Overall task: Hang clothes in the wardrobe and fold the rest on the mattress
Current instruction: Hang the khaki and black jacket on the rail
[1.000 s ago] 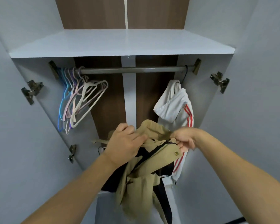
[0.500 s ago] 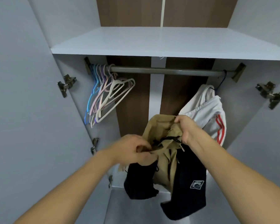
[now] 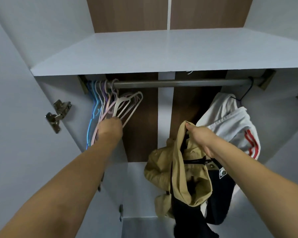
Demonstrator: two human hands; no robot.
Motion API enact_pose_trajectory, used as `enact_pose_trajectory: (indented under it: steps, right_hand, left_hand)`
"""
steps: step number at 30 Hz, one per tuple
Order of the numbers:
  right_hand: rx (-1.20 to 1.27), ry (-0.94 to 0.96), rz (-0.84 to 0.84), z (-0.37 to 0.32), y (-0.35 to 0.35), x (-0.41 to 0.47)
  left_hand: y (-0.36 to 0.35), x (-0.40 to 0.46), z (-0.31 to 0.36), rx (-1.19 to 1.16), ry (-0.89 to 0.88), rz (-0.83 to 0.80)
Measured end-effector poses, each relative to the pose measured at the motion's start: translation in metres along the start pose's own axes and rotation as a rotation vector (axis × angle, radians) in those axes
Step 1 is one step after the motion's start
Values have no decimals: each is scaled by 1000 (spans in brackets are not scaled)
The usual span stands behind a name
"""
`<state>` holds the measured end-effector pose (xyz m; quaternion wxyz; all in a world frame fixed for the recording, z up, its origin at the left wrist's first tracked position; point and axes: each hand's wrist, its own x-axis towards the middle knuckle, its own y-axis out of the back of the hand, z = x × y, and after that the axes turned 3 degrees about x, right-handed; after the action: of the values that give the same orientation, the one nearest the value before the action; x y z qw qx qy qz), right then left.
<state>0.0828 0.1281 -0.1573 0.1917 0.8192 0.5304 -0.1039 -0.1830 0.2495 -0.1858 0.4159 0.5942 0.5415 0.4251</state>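
Now the left hand [image 3: 110, 127] reaches the hangers [image 3: 120, 107] far left, its grasp hidden; the right hand [image 3: 199, 136] grips the jacket [image 3: 179, 169].

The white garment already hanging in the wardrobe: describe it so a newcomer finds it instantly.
Follow the grey rail under the shelf to its right end. The white garment hangs there from a dark hanger hook. Red stripes down its side set it apart from the tan and black clothes gripped in the right hand.

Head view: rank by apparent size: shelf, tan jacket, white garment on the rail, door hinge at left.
1. shelf
2. tan jacket, though it hangs nearer the camera than the rest
3. white garment, partly hidden behind the right hand
4. door hinge
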Motion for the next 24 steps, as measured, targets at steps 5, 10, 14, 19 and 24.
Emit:
enact_pose_trajectory:
  steps: [5, 10, 14, 19, 24]
  right_hand:
    - [75, -9, 37, -10, -4, 4]
    - [96, -17, 45, -21, -15, 1]
    - [107, -42, -24, -25, -29, 1]
    - [58, -13, -78, -31, -38, 8]
    - [-2, -11, -74, -30, -43, 12]
  left_hand:
    - [-6, 31, 1, 194, -32, -5]
    - [-5, 53, -6, 83, 81, -40]
    - [-5, 54, -8, 116, 45, -59]
    - [-10, 48, -12, 58, -41, -13]
    - [-1, 45, -15, -921, 8, -87]
